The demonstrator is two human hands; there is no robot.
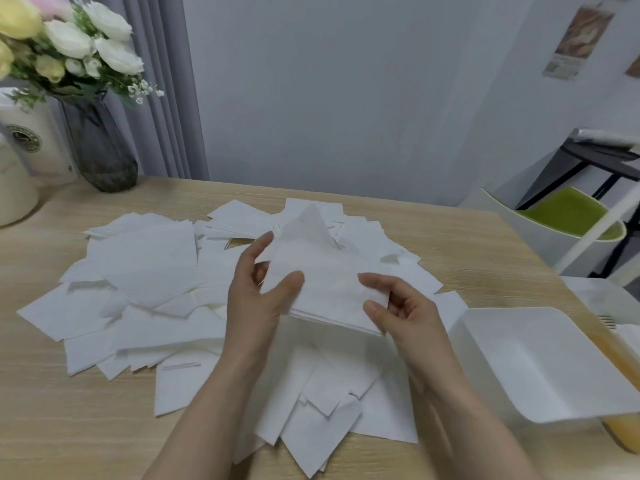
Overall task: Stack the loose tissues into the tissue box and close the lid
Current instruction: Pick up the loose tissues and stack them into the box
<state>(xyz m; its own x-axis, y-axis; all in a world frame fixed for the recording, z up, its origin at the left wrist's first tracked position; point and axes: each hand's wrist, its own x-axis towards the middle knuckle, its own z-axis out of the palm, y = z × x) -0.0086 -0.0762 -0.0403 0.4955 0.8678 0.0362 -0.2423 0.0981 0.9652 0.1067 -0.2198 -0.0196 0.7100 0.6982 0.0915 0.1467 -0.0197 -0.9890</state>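
i hold the tissue stack (325, 292) by both edges, left hand (256, 292) and right hand (405, 306) pinching: light, limp sheets (likely to slip apart).

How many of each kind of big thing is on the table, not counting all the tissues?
Dark grey glass vase of flowers: 1
White plastic tissue box: 1
Cream jug at the left edge: 1
White carton with a round green logo: 1
Hands holding a tissue stack: 2 (left hand, right hand)
Total: 6
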